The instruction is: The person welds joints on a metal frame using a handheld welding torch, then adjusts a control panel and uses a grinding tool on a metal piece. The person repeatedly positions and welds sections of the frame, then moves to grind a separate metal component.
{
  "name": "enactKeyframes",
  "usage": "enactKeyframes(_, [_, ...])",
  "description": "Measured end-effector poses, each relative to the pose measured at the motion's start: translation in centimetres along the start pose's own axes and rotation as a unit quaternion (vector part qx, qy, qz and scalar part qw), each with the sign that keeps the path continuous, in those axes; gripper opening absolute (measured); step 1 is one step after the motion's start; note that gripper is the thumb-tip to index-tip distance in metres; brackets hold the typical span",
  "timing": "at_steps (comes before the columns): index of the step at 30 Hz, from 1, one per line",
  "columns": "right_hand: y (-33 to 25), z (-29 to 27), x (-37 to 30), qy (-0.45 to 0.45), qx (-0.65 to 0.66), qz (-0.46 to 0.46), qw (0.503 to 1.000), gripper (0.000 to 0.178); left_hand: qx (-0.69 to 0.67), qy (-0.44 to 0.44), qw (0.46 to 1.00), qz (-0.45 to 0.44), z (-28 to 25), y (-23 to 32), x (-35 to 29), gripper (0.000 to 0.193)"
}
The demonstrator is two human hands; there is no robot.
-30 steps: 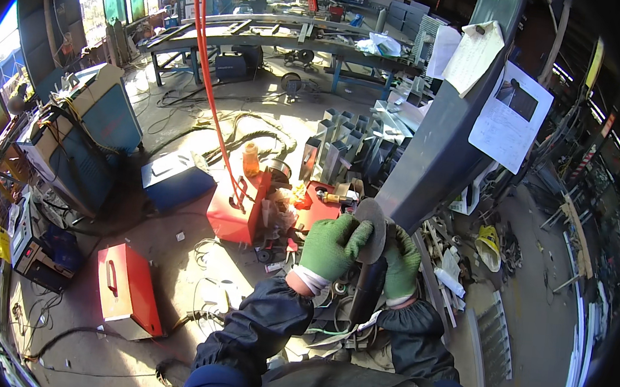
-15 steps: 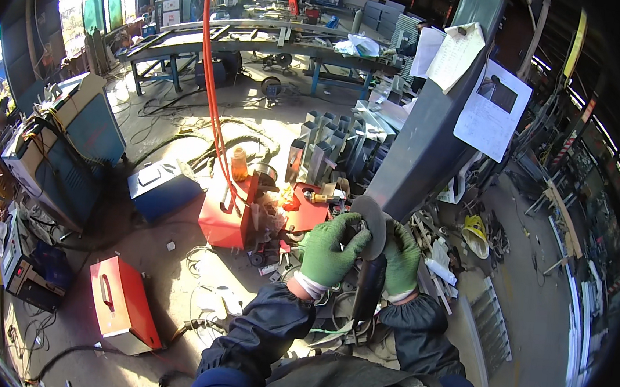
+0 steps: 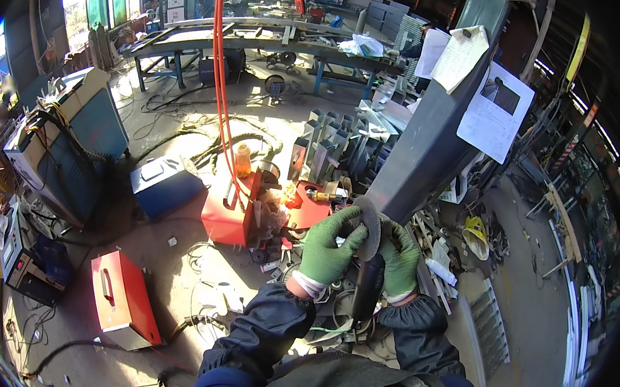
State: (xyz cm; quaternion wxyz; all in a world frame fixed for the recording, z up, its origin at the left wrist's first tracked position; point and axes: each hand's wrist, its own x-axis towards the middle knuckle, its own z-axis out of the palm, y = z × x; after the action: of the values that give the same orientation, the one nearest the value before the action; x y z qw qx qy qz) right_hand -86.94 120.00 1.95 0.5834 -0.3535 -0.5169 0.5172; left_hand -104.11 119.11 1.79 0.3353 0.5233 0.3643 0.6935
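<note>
Both my hands wear green gloves and meet at the head of an angle grinder, whose black body (image 3: 369, 287) points down toward me. A dark grey grinding disc (image 3: 370, 232) sits at its top, seen at a slant. Fingers curled, my left hand (image 3: 327, 250) grips at the left face of the disc; its fingertips are partly hidden. On the other side, my right hand (image 3: 398, 262) is closed around the grinder's head, most of its fingers behind the disc.
A large grey steel beam (image 3: 428, 145) with papers on it rises just beyond my hands. Red boxes (image 3: 124, 299), a blue box (image 3: 167, 185) and cables lie to the left. Cut square tubes (image 3: 321, 146) stand ahead; a ridged metal piece (image 3: 487, 323) lies right.
The disc has turned to a narrower slant. My left fingers have shifted and curled closer against it. My right hand stays about where it was.
</note>
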Motion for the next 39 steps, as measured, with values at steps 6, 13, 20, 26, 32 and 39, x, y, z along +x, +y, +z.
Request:
enactKeyframes(6, [0.3, 0.0, 0.0, 0.008, 0.042, 0.030, 0.999, 0.032, 0.082, -0.011, 0.997, 0.012, -0.3, -1.7, -1.5, 0.034])
enactKeyframes(13, [0.6, -1.3, 0.3, -0.033, -0.015, 0.035, 0.999, 0.030, 0.006, -0.055, 0.980, -0.192, 0.0, -3.6, -1.8, 0.030])
enactKeyframes(20, [4.4, -7.0, 1.3, -0.006, -0.042, 0.078, 0.996, 0.032, -0.201, 0.021, 0.944, -0.261, 4.4, -8.2, -4.0, 0.021])
enactKeyframes(26, [8.3, -10.8, 1.2, -0.027, -0.030, 0.116, 0.992, 0.035, -0.258, 0.063, 0.870, -0.415, 6.2, -11.1, -5.8, 0.027])
enactKeyframes(32, [12.2, -12.7, 1.0, -0.067, -0.109, 0.159, 0.979, 0.039, -0.241, 0.201, 0.809, -0.497, 7.5, -15.4, -7.9, 0.036])
enactKeyframes(39, [17.5, -11.9, 0.6, -0.010, -0.118, 0.234, 0.965, 0.041, -0.129, 0.095, 0.859, -0.487, 3.5, -23.9, -10.2, 0.041])
